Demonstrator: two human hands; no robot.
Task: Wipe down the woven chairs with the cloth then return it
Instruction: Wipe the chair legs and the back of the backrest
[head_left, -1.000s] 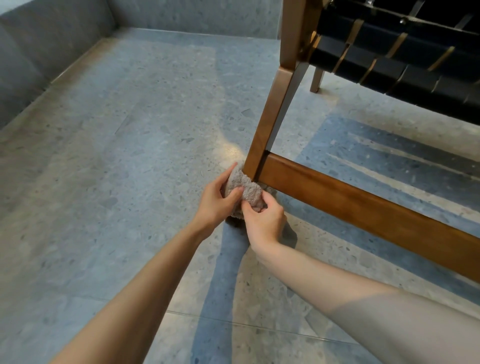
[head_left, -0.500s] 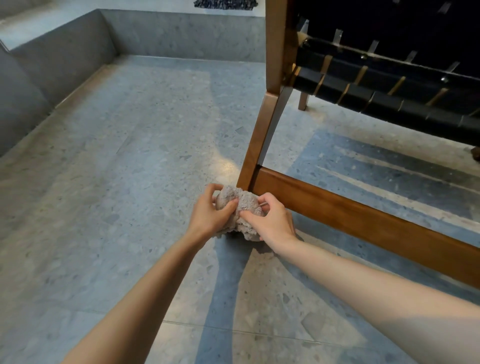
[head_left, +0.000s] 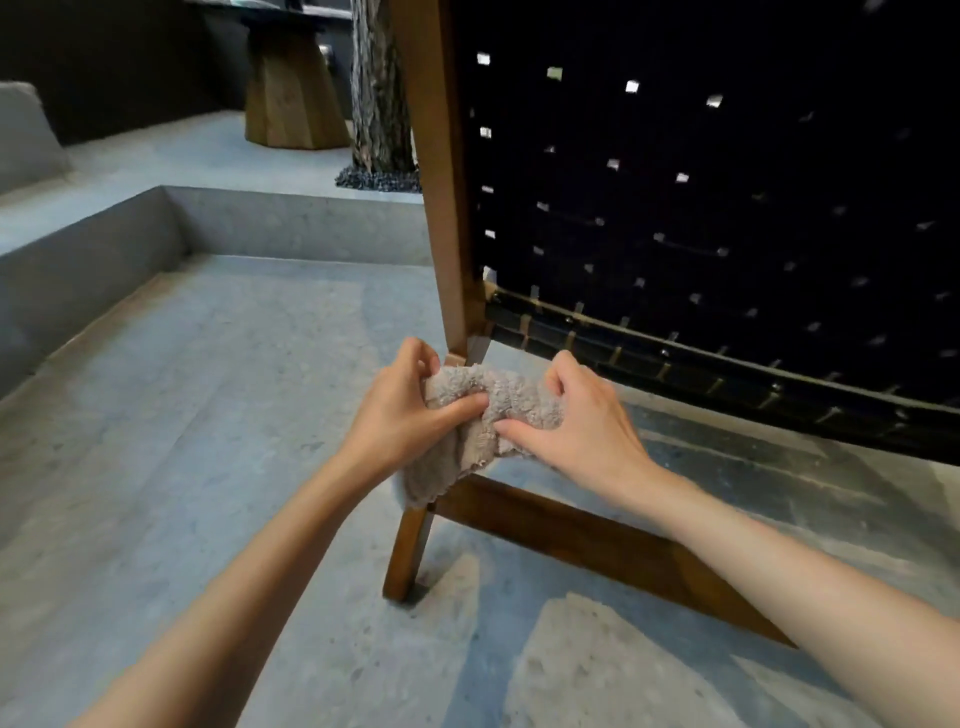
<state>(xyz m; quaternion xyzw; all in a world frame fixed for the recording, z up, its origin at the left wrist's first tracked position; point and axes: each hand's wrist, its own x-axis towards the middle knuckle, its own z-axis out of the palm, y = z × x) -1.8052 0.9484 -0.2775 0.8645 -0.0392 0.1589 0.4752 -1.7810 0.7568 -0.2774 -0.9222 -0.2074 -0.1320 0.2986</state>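
Note:
A fluffy beige cloth is bunched between both my hands in front of the woven chair's rear leg. My left hand grips its left side, thumb pressed into the pile. My right hand pinches its right side with thumb and curled fingers. The woven chair fills the right half: a brown wooden frame, a black strap-woven back and a low wooden rail running to the right. The cloth hangs over the upper part of the leg, hiding it.
Grey terrazzo floor spreads to the left and below. A raised concrete step borders the sunken area at the back and left. Beyond it stand a wooden pedestal base and a tree trunk ringed with dark pebbles.
Both hands have lifted the cloth from the foot of the chair leg up to the joint under the woven back. The view has tilted up, showing the backrest and the step.

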